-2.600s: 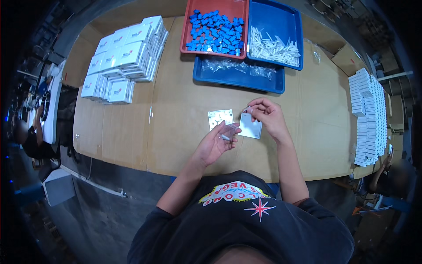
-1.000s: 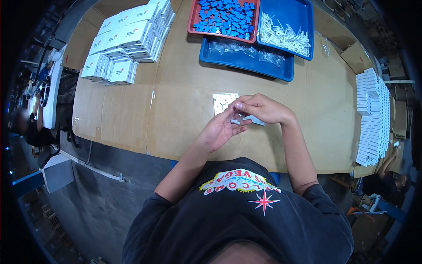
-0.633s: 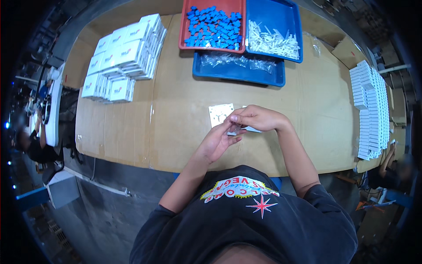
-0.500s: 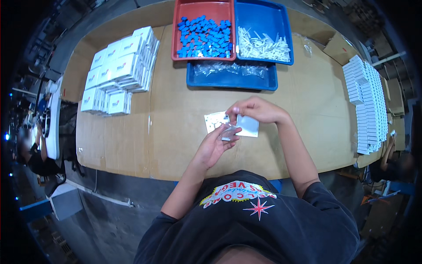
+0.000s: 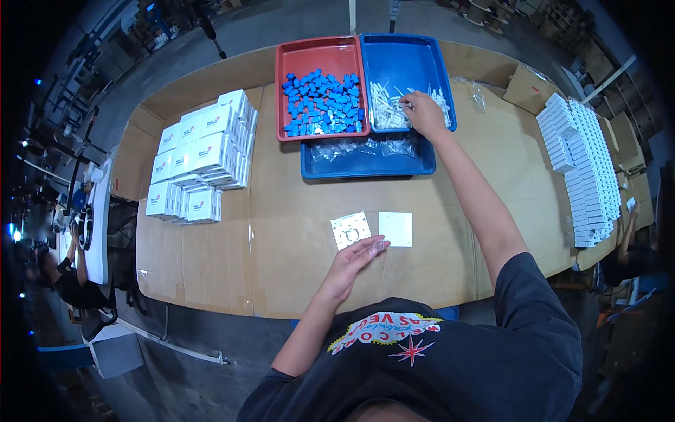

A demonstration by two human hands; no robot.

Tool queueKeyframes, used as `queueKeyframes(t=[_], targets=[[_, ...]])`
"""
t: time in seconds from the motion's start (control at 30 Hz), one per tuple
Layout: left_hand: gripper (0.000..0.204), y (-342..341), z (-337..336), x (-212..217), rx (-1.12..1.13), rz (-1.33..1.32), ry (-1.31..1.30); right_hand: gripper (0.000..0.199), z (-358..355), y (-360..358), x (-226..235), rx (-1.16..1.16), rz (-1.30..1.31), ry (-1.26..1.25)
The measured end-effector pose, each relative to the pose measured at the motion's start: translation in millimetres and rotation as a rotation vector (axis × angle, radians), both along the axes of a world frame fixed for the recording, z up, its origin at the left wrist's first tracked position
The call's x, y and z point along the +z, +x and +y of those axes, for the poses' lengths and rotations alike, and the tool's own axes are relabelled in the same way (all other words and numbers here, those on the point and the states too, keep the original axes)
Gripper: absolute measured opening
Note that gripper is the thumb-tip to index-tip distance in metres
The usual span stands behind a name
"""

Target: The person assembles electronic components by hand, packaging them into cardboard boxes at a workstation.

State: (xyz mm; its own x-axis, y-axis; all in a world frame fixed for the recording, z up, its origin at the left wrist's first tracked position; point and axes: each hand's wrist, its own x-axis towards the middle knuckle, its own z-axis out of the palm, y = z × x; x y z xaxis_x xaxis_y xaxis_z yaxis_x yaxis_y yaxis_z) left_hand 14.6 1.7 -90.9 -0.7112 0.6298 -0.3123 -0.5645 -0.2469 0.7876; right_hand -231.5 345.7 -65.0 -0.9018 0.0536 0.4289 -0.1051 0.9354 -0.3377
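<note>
My left hand [image 5: 349, 271] is closed over the near part of the table, pinching a small clear plastic bag [image 5: 380, 247] that is mostly hidden by the fingers. Just beyond it lies a square white plate [image 5: 349, 228] with holes and a curved mark at its middle. Beside that, a plain white square plate [image 5: 396, 229] rests flat. My right hand [image 5: 427, 114] reaches into the blue tray [image 5: 403, 46] at the back, its fingers drawn together at the loose white stick-like pieces [image 5: 388, 105]. Whatever those fingertips grip is too small to make out.
Left of the blue tray stands a red tray [image 5: 320, 53] of small blue plastic parts [image 5: 322, 105]. A lower blue tray [image 5: 365, 167] in front holds clear bags. White boxes [image 5: 193, 155] are stacked at left, more white boxes [image 5: 580, 169] at right. Cardboard walls edge the table.
My right hand has left the plates and my left hand and gone forward into the blue tray of white pieces. The left hand stays near the plates. The view has shifted.
</note>
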Motion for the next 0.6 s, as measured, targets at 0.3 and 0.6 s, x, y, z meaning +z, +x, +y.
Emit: queueKeyframes(t=[0.3,0.6], targets=[[0.041,-1.5,-4.5,13.4,0.114,0.193,-0.055,0.015,4.1,-17.5,-4.9,0.012,0.039,0.151],[0.046,-2.6,-0.8,19.3,0.089,0.011,0.089,0.025,18.1,1.8,8.3,0.017,0.049,-0.45]])
